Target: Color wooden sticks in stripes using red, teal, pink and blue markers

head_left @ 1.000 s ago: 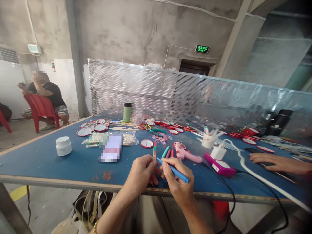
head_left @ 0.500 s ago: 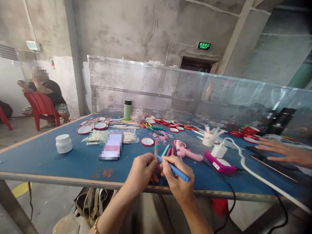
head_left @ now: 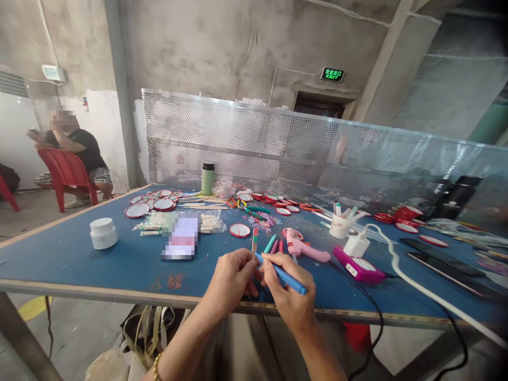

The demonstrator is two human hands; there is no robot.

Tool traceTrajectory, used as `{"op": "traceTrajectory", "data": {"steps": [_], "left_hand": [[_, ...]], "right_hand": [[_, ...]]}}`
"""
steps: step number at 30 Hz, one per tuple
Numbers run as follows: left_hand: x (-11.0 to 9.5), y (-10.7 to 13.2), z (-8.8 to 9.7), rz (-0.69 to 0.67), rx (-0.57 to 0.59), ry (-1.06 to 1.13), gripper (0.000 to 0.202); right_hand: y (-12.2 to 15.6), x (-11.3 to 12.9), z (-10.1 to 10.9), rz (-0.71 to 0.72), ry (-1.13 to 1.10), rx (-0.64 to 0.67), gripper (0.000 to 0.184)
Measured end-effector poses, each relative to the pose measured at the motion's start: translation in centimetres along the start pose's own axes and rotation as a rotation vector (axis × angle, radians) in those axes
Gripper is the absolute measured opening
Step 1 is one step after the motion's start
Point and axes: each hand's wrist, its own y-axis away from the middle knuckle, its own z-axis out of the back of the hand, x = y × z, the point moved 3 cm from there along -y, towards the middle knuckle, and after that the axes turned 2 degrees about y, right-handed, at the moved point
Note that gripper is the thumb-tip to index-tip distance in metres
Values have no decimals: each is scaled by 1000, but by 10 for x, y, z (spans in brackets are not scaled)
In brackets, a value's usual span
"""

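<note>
My left hand (head_left: 234,275) is closed on a small wooden stick (head_left: 254,242) held upright, its top coloured red and green. In my right hand (head_left: 292,286) a blue marker pen (head_left: 289,278) is gripped like a writing tool, with its tip against or very close to the stick. The stick's lower end is hidden by my fingers. Just beyond my hands lie a teal marker (head_left: 270,244) and pink-red markers (head_left: 281,245). To the right of those rests a pink glue gun (head_left: 305,250).
A phone (head_left: 181,238) and bagged sticks (head_left: 214,223) lie left of my hands; a white jar (head_left: 103,234) stands farther left. A purple power strip (head_left: 358,265) with a white cable is at right, near a pen cup (head_left: 340,224). Round red-rimmed pieces (head_left: 239,230) are scattered behind.
Another person's hand at the right edge has gone out of view, uncovering the phones there. My hands and the marker have barely moved.
</note>
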Motion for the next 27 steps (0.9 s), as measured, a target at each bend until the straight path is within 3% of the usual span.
{"op": "traceTrajectory", "data": {"steps": [27], "left_hand": [[0, 0, 0, -1, 7, -25, 21]], "right_hand": [[-1, 2, -1, 29, 9, -14, 11]]}}
